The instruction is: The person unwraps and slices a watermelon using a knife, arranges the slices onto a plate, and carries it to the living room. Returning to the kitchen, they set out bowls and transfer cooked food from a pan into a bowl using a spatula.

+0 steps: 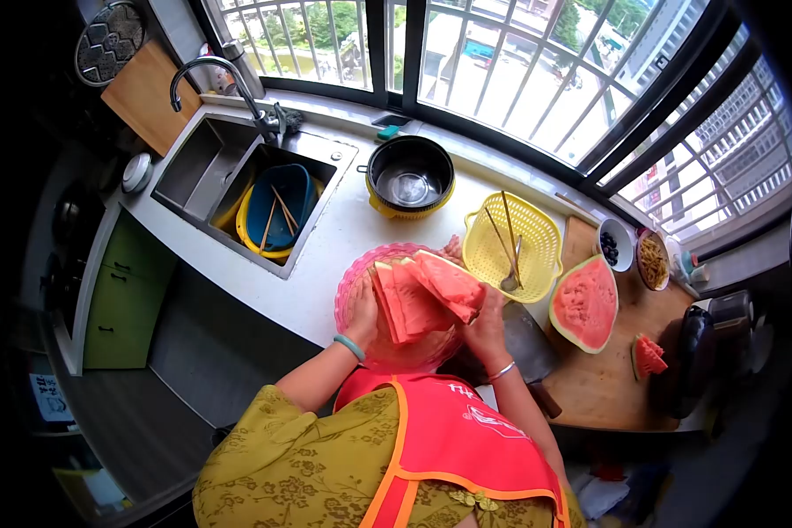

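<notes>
Several watermelon slices (414, 299) stand in and over a pink clear bowl (350, 280) at the counter's front edge. My left hand (361, 312) is closed against the left side of the slices, by the bowl's rim. My right hand (486, 324) grips the right end of the slices, which tilt up there. Right of it, a cleaver (530, 348) lies flat on the wooden board (590, 387). A large cut watermelon piece (584, 304) rests on the board, with a small piece (649, 357) farther right.
A yellow basket (544, 242) holding chopsticks and a spoon is behind my right hand. A black pot (411, 176) sits behind the bowl. The sink (204, 167) with a blue basin (282, 198) is at left. Two small bowls (623, 255) (652, 260) stand back right.
</notes>
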Demonstrator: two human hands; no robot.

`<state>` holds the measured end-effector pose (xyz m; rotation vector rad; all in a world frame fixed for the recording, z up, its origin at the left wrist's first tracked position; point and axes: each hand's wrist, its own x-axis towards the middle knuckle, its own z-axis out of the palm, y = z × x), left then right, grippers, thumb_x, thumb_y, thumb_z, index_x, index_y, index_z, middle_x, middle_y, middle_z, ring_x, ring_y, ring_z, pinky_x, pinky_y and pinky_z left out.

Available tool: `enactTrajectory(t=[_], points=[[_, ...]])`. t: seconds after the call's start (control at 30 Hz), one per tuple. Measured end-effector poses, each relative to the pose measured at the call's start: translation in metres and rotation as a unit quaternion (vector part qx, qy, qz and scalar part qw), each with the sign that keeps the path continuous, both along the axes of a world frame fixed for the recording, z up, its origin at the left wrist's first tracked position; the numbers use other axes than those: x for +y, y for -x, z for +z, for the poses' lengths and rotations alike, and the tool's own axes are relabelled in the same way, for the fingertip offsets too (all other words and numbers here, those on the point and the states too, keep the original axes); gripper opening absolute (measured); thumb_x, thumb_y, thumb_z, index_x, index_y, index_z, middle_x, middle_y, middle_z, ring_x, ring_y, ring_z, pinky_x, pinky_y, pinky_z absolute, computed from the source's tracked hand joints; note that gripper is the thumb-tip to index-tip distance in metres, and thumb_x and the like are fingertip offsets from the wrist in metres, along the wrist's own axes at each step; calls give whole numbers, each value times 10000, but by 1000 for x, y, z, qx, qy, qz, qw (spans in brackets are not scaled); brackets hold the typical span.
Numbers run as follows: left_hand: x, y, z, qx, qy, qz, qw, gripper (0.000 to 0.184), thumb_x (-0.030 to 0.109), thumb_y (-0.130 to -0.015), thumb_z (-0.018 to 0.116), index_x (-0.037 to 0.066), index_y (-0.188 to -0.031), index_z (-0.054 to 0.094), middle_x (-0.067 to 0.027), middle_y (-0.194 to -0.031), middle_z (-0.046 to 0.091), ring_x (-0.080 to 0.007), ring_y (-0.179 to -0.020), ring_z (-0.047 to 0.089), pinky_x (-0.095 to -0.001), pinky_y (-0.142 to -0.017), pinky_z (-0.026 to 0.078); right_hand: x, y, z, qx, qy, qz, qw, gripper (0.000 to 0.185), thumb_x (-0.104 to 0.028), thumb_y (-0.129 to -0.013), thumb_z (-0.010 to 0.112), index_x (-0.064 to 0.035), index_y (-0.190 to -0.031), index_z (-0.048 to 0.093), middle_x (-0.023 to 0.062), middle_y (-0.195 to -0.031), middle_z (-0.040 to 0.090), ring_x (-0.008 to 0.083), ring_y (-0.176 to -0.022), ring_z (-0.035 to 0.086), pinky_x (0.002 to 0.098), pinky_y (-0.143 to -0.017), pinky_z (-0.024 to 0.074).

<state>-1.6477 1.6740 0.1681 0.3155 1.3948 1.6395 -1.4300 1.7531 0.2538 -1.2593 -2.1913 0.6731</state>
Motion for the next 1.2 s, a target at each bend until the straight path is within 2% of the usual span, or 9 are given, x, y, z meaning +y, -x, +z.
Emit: enactTrajectory(t=[0.2, 0.3, 0.37, 0.5, 0.6, 0.97, 1.03, 1.07, 1.2], points=[[11, -4, -18, 45, 44, 6, 998, 478, 371, -948, 284, 8, -1240, 391, -133, -1234, 444, -217, -1149, 421, -336, -968, 328, -4, 6, 10, -5, -2, -3, 1000, 675, -189, -671, 700, -52, -1209, 317, 228, -1131, 363, 416, -989, 460, 440, -808, 430], [12, -3, 36, 315, 100, 38, 943, 348, 211, -909, 395, -35, -1149, 454, -185, -1203, 458, -285, -1129, 427, -352, -961, 327, -5, 8, 11, -6, 18, -25, 999, 678, -178, -640, 718, -30, -1182, 339, 212, -1099, 416, 386, -1032, 424, 409, -858, 400], [21, 16, 54, 543, -18, -140, 828, 234, 85, -826, 466, -35, -1021, 515, -180, -1065, 527, -319, -1040, 474, -378, -924, 355, -8, 10, 13, -12, 24, -39, 999, 668, -176, -638, 719, -32, -1172, 344, 214, -1094, 415, 392, -1019, 433, 420, -839, 410], [57, 39, 48, 670, -120, -297, 670, 273, 74, -759, 498, -20, -1010, 549, -184, -1055, 550, -322, -1017, 498, -391, -904, 374, -18, 11, 17, -13, 34, -66, 997, 684, -177, -638, 716, -46, -1186, 328, 222, -1085, 410, 403, -998, 448, 438, -810, 424], [80, 41, 51, 623, -24, -475, 621, 338, 108, -769, 493, 26, -1095, 531, -162, -1145, 521, -312, -1091, 456, -393, -922, 356, -27, 12, 16, -21, 32, -88, 995, 706, -181, -635, 717, -54, -1199, 312, 225, -1097, 394, 410, -994, 452, 445, -796, 430], [93, 38, 69, 675, -34, -528, 514, 362, 236, -769, 488, 61, -1077, 561, -133, -1158, 533, -293, -1077, 479, -403, -867, 375, -34, 9, 5, -37, 46, -96, 994, 772, -179, -614, 716, -73, -1241, 279, 227, -1128, 357, 415, -998, 452, 439, -778, 446], [92, 33, 72, 509, 191, -688, 481, 368, 291, -803, 443, 27, -1012, 592, -192, -1073, 570, -343, -999, 523, -413, -863, 384, -34, 10, 6, -114, 26, -42, 992, 779, -153, -588, 711, -89, -1244, 295, 226, -1137, 352, 405, -1017, 444, 424, -785, 452], [82, 43, 38, 465, 135, -684, 546, 389, 304, -822, 411, -18, -944, 593, -235, -949, 593, -354, -912, 550, -384, -842, 395, -35, 13, 10, -135, 27, -11, 990, 783, -130, -565, 701, -101, -1244, 311, 222, -1143, 353, 394, -1036, 435, 413, -788, 456], [64, 62, 22, 437, 121, -670, 588, 394, 278, -856, 362, -28, -967, 584, -241, -970, 583, -354, -928, 544, -396, -850, 393, -39, 16, 6, -144, -7, 35, 989, 788, -145, -551, 711, -59, -1226, 313, 234, -1111, 382, 378, -974, 462, 396, -803, 443]])
